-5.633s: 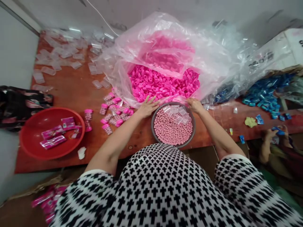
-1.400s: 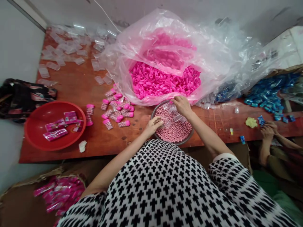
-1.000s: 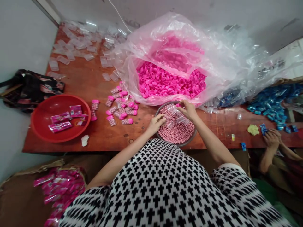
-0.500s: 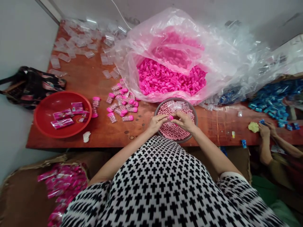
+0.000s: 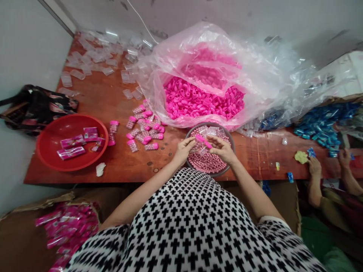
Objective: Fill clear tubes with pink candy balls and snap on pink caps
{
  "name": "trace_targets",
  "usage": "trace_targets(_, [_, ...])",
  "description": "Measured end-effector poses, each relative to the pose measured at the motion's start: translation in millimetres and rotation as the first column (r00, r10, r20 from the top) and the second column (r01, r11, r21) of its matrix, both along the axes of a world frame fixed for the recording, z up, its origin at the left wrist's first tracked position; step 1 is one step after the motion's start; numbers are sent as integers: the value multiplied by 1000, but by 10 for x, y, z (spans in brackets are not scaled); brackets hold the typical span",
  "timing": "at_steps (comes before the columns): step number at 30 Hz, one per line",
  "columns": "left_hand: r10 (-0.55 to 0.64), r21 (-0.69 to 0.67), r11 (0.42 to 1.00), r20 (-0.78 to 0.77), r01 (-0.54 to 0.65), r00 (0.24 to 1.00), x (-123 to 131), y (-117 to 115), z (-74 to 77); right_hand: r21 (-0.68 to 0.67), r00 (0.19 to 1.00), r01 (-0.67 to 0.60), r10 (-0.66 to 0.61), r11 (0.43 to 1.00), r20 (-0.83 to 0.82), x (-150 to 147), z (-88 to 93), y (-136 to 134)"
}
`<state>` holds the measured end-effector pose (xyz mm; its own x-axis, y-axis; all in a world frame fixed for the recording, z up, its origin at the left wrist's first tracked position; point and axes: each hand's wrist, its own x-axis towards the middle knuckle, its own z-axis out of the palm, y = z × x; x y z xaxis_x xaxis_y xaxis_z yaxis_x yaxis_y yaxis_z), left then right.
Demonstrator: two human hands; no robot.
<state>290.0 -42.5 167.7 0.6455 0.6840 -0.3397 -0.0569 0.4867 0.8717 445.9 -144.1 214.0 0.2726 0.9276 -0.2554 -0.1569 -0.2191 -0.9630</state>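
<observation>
Both my hands meet over a grey bowl of pink beads. My left hand pinches a small clear container with a pink cap. Between the fingertips of my right hand is another pink cap; whether a clear container is joined to it, I cannot tell. Several empty clear containers lie on the beads at the back of the bowl. To the left, several bead-filled containers with pink caps are heaped on the table.
Behind the bowl stands a plastic bag of loose pink caps. A red basin holds pink packets. Clear containers lie at the back left. At right are blue packets and a co-worker's hands.
My hands have drawn slightly apart, and two pink caps now show between them where one showed before. The co-worker's hands have separated. The whole view has shifted slightly.
</observation>
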Motion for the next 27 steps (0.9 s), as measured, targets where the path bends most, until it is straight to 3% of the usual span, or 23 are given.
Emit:
trace_targets(3, [21,-12,1000,-13,-22,1000,-7,45,-30,-46,975,135,-141,990,-171,-23,-53,-21])
trace_targets(6, [4,231,973,-68,12,998,-37,93,-25,-103,945,208,-227,973,-237,-13,-89,14])
trace_targets(8, [-49,391,917,-83,78,995,-51,102,-1,-125,938,142,-174,982,-301,-2,-78,55])
trace_targets(11, [-114,506,851,-84,142,990,-46,74,44,-174,903,-51,-29,983,-429,-22,-46,107])
trace_targets(13, [-101,521,844,-78,127,992,-34,48,65,-220,861,-140,9,965,-508,-68,-51,124])
trace_targets(15, [-85,514,851,-65,107,994,-28,32,75,-240,824,-151,-12,959,-566,-135,-88,135])
trace_targets(21, [-91,503,857,-69,113,994,-78,35,41,-268,763,66,-222,961,-608,-391,-245,196])
trace_targets(23, [-96,504,854,-94,130,991,-109,53,15,-287,775,78,-239,955,-585,-449,-249,241])
trace_targets(25, [-69,503,856,-115,118,991,-152,101,-4,-309,820,-32,-152,951,-552,-448,-217,332])
trace_targets(27, [0,504,861,-122,62,993,-228,199,-9,-315,885,-198,31,928,-464,-362,-160,505])
